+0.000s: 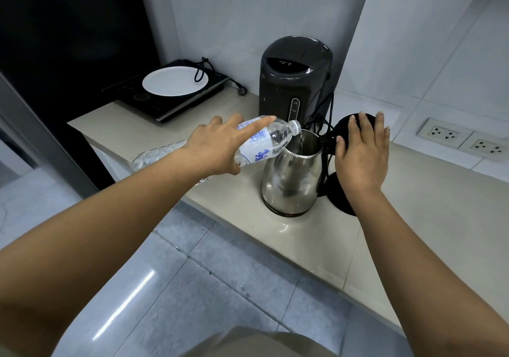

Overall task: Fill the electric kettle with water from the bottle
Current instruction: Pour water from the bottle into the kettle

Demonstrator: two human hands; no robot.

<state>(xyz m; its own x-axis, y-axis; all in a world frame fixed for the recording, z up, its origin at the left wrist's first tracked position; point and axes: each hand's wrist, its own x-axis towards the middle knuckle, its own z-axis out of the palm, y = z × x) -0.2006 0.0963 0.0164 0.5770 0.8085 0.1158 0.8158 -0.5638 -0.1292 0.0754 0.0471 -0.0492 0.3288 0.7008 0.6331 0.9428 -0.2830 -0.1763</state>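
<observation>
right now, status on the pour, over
Left hand tilting water bottle, stream entering steel kettle. Right hand holding black lid open. Nothing blocking.

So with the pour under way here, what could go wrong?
The bottle mouth sits right at the kettle rim, so a small wobble of the left hand could send water down the outside. The right hand holds the lid open; if it slips, the lid may drop onto the stream. Spilled water could reach the cords behind.
</observation>
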